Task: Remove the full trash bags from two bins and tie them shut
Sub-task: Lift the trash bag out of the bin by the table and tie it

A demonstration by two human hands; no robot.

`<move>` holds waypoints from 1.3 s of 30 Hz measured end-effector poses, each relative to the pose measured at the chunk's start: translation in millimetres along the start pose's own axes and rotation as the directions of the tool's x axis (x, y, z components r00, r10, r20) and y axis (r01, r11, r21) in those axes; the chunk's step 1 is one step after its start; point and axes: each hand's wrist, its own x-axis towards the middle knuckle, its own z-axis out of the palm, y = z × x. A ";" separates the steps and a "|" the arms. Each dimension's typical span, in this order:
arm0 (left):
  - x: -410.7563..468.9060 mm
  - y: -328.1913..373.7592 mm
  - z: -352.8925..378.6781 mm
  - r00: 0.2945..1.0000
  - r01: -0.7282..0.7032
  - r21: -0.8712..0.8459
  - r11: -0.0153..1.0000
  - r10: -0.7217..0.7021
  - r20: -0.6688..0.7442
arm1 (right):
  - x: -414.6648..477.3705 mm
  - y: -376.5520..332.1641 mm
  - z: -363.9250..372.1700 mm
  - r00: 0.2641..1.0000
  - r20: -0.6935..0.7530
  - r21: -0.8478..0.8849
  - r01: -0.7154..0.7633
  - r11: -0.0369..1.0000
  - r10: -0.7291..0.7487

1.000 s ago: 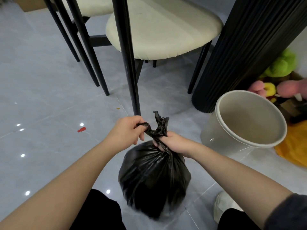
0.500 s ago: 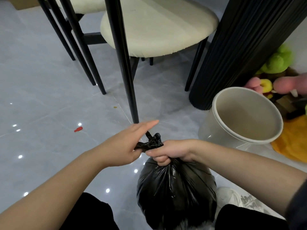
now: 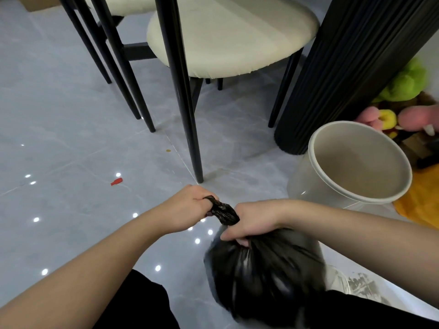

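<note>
We judge the knot is tightening: the left hand point(image 3: 190, 207), open before, now grips the neck point(image 3: 223, 212) of the trash bag point(image 3: 266, 276); the right hand point(image 3: 254, 222) clamps just below.

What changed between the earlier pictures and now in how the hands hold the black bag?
The loose top of the bag, upright a second ago, is now a tight twisted end pulled leftward. The left hand, which briefly opened its fingers, grips that end again. The right hand kept hold of the neck. The bin and chair stayed put.
</note>
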 end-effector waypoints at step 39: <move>24.2 17.4 27.3 0.953 0.276 -0.640 0.717 -0.119 0.279 | -25.9 65.7 -1.3 0.770 -0.496 -0.570 0.060 0.820 -0.401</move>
